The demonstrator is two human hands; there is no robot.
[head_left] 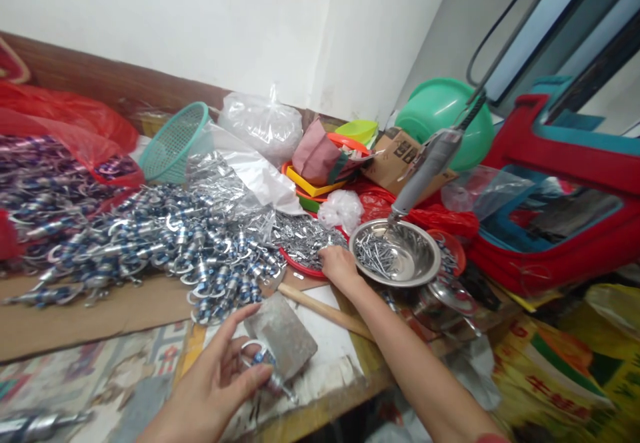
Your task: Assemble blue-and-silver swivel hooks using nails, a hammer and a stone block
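Blue-and-silver metal fitting [262,357] is held by the left hand [220,377]. Small metal clips [304,239] are touched by the right hand [339,267], whose grip cannot be told.

A small workshop: bench [325,408] w/ big pile of metal parts [165,236], steel bowl [423,256] of pins [373,257] & hanging power tool [425,169].

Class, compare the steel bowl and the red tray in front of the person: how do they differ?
Colour: the steel bowl is shiny silver, while the red tray shows a red rim.
Contents: the bowl holds long, thin metal pieces; the tray holds small, flat metal pieces.
Fill: the bowl shows bare metal inside, whereas the tray is heaped, its base hidden.
Shared: both hold many loose, silvery parts.
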